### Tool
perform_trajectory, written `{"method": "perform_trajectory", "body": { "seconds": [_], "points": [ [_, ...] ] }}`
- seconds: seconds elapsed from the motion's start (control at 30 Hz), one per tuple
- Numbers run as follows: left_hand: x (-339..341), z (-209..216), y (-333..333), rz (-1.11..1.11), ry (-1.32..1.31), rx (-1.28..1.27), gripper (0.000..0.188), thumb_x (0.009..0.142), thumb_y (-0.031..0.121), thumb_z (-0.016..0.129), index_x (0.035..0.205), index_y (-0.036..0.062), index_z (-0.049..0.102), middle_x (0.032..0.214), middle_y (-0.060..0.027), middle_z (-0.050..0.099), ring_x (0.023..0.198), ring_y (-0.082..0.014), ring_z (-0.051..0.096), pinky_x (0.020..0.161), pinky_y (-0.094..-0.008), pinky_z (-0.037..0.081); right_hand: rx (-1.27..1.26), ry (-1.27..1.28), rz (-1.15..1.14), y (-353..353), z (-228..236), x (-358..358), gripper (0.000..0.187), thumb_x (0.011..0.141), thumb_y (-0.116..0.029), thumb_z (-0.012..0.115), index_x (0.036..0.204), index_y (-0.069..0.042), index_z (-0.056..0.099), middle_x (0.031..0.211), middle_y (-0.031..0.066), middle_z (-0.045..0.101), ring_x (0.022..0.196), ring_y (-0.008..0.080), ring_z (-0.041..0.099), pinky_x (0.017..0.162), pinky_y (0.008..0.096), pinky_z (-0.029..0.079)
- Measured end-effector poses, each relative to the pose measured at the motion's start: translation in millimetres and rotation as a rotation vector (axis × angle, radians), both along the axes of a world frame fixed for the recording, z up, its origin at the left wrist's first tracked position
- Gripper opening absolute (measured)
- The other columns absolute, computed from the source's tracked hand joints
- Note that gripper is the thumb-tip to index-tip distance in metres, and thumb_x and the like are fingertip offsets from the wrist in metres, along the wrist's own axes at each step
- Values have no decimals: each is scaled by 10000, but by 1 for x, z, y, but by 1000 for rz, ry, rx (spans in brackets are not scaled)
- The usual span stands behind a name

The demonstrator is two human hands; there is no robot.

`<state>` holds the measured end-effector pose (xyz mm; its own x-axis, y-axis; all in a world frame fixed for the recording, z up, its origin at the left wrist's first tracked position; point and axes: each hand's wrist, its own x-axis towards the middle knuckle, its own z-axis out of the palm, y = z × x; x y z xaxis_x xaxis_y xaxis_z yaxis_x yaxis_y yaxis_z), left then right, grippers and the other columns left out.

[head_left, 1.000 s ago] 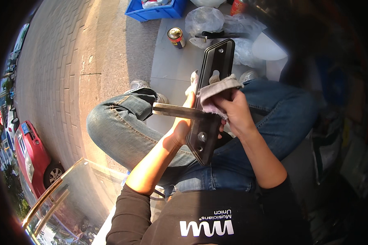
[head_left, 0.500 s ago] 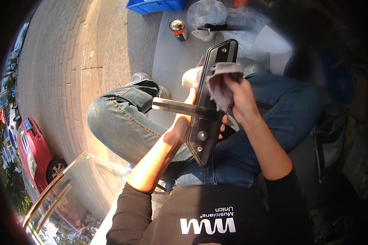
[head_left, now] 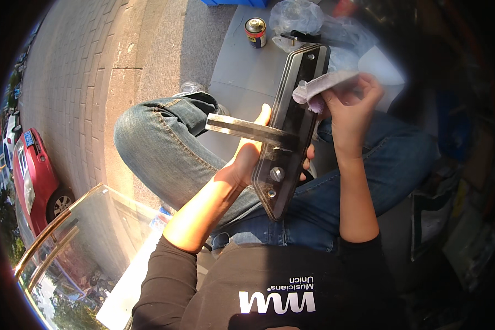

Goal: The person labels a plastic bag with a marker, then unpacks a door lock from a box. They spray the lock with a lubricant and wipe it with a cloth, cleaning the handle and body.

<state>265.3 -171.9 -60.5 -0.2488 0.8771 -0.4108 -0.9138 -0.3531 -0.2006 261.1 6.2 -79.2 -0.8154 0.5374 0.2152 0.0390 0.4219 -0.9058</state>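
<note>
A door handle (head_left: 294,104) with a long black backplate stands tilted in front of me, its far end leaning right. Its lever (head_left: 242,127) juts out to the left and has a worn, pale edge. My left hand (head_left: 249,157) is wrapped round the backplate from behind, thumb on the left edge and fingertips showing at the right edge. A lilac-grey cloth (head_left: 331,82) is pinched in my right hand (head_left: 353,107), beside the upper right part of the plate. Whether the cloth touches the plate, I cannot tell.
On the grey board (head_left: 234,66) beyond stand a small can (head_left: 256,33) and clear plastic bags (head_left: 297,16), with a black bar-like piece (head_left: 308,37) among them. A blue crate (head_left: 236,1) lies at the far edge. A glass panel (head_left: 102,236) is near my left elbow; a red car (head_left: 38,181) stands farther left.
My right hand has moved right and up with the cloth, which is now bunched differently and no longer shows left of the plate. The left hand still holds the handle.
</note>
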Motion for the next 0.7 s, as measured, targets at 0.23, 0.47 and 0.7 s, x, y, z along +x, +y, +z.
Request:
{"method": "perform_trajectory", "body": {
  "seconds": [0.23,0.47,0.7],
  "points": [
    [0,-7,-1,-15,52,34,819,828,705,229,1220,20,449,981,-241,573,822,-333,602,726,-485,518,409,122,222,11,20,-3,196,641,36,703,769,-49,582,942,59,503,709,179,543,596,275,462],
    [-3,-8,-7,-12,68,-22,792,851,676,214,1248,19,411,991,-272,546,837,-372,593,721,-508,510,265,83,465,7,31,11,231,671,32,685,865,-16,570,869,83,581,766,192,566,659,276,469],
    [-7,0,-7,3,49,-14,789,850,678,210,1240,27,423,972,-272,546,809,-373,596,691,-495,528,421,120,472,9,32,8,230,669,-19,703,881,-14,616,874,78,599,787,217,554,721,300,432]
  ]
}}
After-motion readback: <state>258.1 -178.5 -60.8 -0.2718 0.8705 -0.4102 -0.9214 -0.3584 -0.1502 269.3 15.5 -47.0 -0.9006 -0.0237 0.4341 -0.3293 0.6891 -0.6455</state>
